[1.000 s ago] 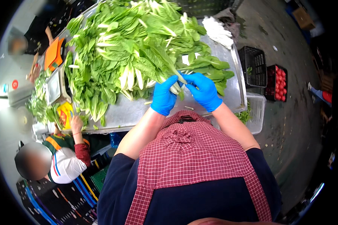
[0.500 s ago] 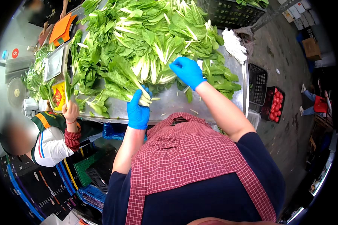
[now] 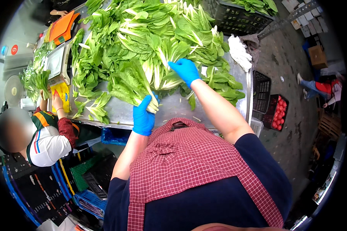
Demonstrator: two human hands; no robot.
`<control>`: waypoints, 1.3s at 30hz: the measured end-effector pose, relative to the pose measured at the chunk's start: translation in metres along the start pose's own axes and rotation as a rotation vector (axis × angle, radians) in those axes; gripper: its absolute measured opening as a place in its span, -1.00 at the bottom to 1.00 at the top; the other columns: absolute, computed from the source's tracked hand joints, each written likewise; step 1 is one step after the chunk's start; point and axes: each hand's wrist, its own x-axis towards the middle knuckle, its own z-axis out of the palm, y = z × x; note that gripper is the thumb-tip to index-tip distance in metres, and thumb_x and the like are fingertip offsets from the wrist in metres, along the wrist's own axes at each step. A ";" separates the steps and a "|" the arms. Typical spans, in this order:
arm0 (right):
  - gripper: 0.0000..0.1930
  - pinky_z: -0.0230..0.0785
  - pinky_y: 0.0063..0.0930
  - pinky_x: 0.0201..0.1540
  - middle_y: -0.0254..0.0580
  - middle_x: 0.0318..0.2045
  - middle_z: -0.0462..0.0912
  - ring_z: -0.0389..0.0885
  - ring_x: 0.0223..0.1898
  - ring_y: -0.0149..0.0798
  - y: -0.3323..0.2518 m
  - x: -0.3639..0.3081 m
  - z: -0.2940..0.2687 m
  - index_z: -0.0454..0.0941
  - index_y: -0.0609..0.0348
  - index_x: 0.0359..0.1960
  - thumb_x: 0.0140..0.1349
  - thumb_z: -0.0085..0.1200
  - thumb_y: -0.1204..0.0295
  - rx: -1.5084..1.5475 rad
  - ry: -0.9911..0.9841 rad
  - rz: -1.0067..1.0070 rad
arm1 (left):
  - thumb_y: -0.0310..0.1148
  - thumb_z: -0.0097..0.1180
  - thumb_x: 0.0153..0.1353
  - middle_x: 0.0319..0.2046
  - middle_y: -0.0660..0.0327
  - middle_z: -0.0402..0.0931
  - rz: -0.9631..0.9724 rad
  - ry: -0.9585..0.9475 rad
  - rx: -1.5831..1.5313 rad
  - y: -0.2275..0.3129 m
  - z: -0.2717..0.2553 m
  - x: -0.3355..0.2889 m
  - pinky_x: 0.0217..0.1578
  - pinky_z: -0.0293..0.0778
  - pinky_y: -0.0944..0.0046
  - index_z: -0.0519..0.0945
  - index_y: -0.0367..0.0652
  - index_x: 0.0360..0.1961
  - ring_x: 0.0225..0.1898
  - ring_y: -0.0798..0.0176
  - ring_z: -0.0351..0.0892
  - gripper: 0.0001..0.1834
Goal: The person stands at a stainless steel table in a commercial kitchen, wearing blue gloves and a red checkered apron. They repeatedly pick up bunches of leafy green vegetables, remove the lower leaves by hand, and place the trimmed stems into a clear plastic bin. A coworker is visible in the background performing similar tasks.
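Note:
In my blue-gloved left hand [image 3: 144,117] is a bunch of leafy greens [image 3: 130,82], gripped at its pale stem ends near the table's front edge. Its broad leaves point away from me, to the upper left. My right hand [image 3: 186,72], gloved in blue too, is closed at the front of a big heap of the same greens [image 3: 142,34]. Its fingertips are pinched together by the white stems. What lies between them, if anything, is hidden.
Under the heap is a metal table [image 3: 173,106]. A white cloth [image 3: 240,53] lies at its right edge, below a black crate [image 3: 241,17]. Left stand a scale [image 3: 58,63] and a co-worker [image 3: 50,142] holding greens. A crate of red produce [image 3: 278,113] sits on the floor.
My right hand has shifted slightly left to the stems. The bunch in my left hand has turned more upright. At the left, the co-worker's hands and greens have moved away from the scale.

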 end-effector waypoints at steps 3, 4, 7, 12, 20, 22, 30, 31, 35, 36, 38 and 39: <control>-0.52 0.43 -0.25 -0.26 0.01 -0.48 0.62 0.57 -0.44 -0.04 -0.002 0.007 0.010 0.62 0.25 -0.43 -0.02 0.27 -0.01 -0.040 0.016 0.010 | -0.51 0.11 0.19 -0.18 0.15 0.49 -0.010 -0.023 -0.001 0.000 0.028 -0.003 -0.08 0.47 0.18 0.42 -0.22 0.01 -0.14 0.19 0.52 -0.66; -0.55 0.43 -0.27 -0.27 0.01 -0.48 0.63 0.58 -0.43 -0.07 0.006 0.011 0.015 0.62 0.25 -0.44 -0.05 0.30 0.03 0.008 0.045 -0.020 | -0.52 0.10 0.19 -0.15 0.13 0.48 -0.013 -0.033 0.016 -0.002 0.027 0.000 -0.07 0.47 0.19 0.41 -0.23 0.03 -0.11 0.18 0.51 -0.65; -0.60 0.43 -0.32 -0.28 -0.03 -0.45 0.64 0.59 -0.43 -0.16 0.034 0.023 0.027 0.61 0.26 -0.40 -0.03 0.30 0.12 0.144 0.091 -0.064 | -0.50 0.11 0.19 -0.13 0.12 0.48 -0.021 -0.004 0.017 -0.005 0.031 0.003 -0.07 0.46 0.21 0.41 -0.24 0.03 -0.10 0.17 0.51 -0.64; -0.66 0.40 -0.29 -0.30 -0.02 -0.43 0.60 0.55 -0.39 -0.19 0.040 -0.003 0.005 0.53 0.27 -0.36 0.00 0.20 0.21 0.370 0.104 -0.082 | -0.50 0.12 0.18 -0.13 0.10 0.49 -0.016 -0.015 0.022 -0.003 0.029 0.006 -0.04 0.46 0.21 0.42 -0.27 0.01 -0.10 0.16 0.51 -0.64; -0.74 0.44 -0.50 -0.35 -0.11 -0.34 0.62 0.61 -0.38 -0.35 0.046 -0.045 -0.027 0.44 0.32 -0.16 0.19 0.04 0.39 0.532 -0.073 -0.191 | -0.53 0.11 0.16 -0.17 0.15 0.51 0.041 -0.086 0.087 -0.012 0.044 0.022 -0.10 0.44 0.24 0.44 -0.25 0.00 -0.16 0.24 0.52 -0.65; -0.76 0.46 -0.46 -0.36 -0.11 -0.35 0.62 0.61 -0.41 -0.36 0.027 -0.072 -0.040 0.43 0.32 -0.15 0.19 -0.01 0.44 0.591 -0.165 -0.185 | -0.54 0.11 0.16 -0.19 0.18 0.52 0.011 -0.132 0.167 -0.015 0.052 0.024 -0.11 0.44 0.26 0.45 -0.24 0.00 -0.18 0.25 0.52 -0.65; -0.63 0.42 -0.12 -0.34 0.20 -0.35 0.56 0.56 -0.34 0.19 0.002 -0.115 -0.041 0.39 0.20 -0.07 0.06 0.03 0.36 -0.095 -0.026 -0.455 | -0.54 0.21 0.08 -0.42 0.25 0.55 0.036 -0.129 0.411 -0.036 0.094 0.006 -0.44 0.42 0.43 0.52 -0.22 -0.13 -0.49 0.40 0.51 -0.71; -0.59 0.43 -0.15 -0.34 0.16 -0.36 0.57 0.58 -0.35 0.12 0.001 -0.118 -0.040 0.39 0.20 -0.02 0.06 0.05 0.36 -0.067 -0.021 -0.428 | -0.54 0.22 0.08 -0.42 0.25 0.55 0.082 -0.116 0.417 -0.039 0.098 0.004 -0.44 0.43 0.43 0.52 -0.22 -0.13 -0.50 0.40 0.51 -0.71; -0.46 0.46 -0.32 -0.34 -0.03 -0.41 0.62 0.63 -0.40 -0.18 0.007 -0.126 -0.031 0.34 0.22 0.15 0.08 0.10 0.41 0.162 0.026 -0.326 | -0.54 0.20 0.10 -0.42 0.20 0.55 0.072 -0.049 0.313 -0.044 0.096 0.005 -0.34 0.48 0.39 0.53 -0.24 -0.18 -0.49 0.33 0.51 -0.77; -0.43 0.47 -0.37 -0.34 -0.09 -0.42 0.63 0.63 -0.41 -0.26 0.011 -0.125 -0.027 0.32 0.23 0.19 0.09 0.11 0.43 0.247 0.038 -0.304 | -0.55 0.19 0.10 -0.41 0.18 0.55 0.020 -0.068 0.313 -0.042 0.085 0.009 -0.31 0.49 0.36 0.52 -0.24 -0.19 -0.46 0.31 0.51 -0.78; -0.40 0.48 -0.46 -0.32 -0.18 -0.39 0.63 0.60 -0.40 -0.36 0.016 -0.126 -0.027 0.28 0.23 0.24 0.11 0.11 0.48 0.669 -0.091 -0.199 | -0.55 0.16 0.13 -0.43 0.19 0.52 -0.027 -0.074 0.233 -0.039 0.076 0.012 -0.25 0.49 0.32 0.52 -0.25 -0.20 -0.45 0.28 0.51 -0.82; -0.39 0.48 -0.50 -0.30 -0.23 -0.37 0.64 0.59 -0.40 -0.41 0.018 -0.127 -0.028 0.26 0.23 0.26 0.12 0.11 0.51 0.876 -0.159 -0.141 | -0.55 0.13 0.16 -0.48 0.21 0.50 -0.022 -0.061 0.152 -0.038 0.074 0.013 -0.22 0.49 0.31 0.52 -0.25 -0.22 -0.45 0.27 0.51 -0.84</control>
